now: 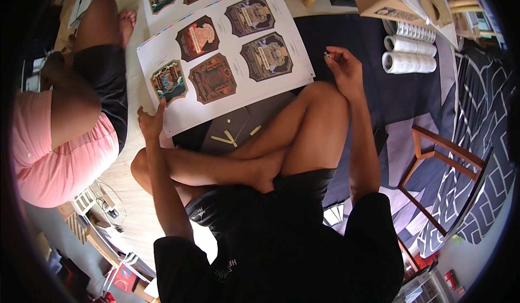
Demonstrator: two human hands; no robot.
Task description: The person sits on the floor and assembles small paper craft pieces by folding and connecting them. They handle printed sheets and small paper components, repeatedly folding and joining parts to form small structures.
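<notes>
In the head view, the left hand (150,122), fingers apart, meets the edge of the printed sheet (223,59) to its right. The right hand (346,71), beyond that sheet, pinches a pale bit (327,55) (too tiny to identify). Ahead of the left hand, the upper border crops a second sheet (184,9).

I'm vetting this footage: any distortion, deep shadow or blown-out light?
All in the head view: fisheye curvature and black rim; white rectangular printed paper sheet brightly lit; black fabric shirt loses most folds to darkness; white patch beside it blown out.
</notes>
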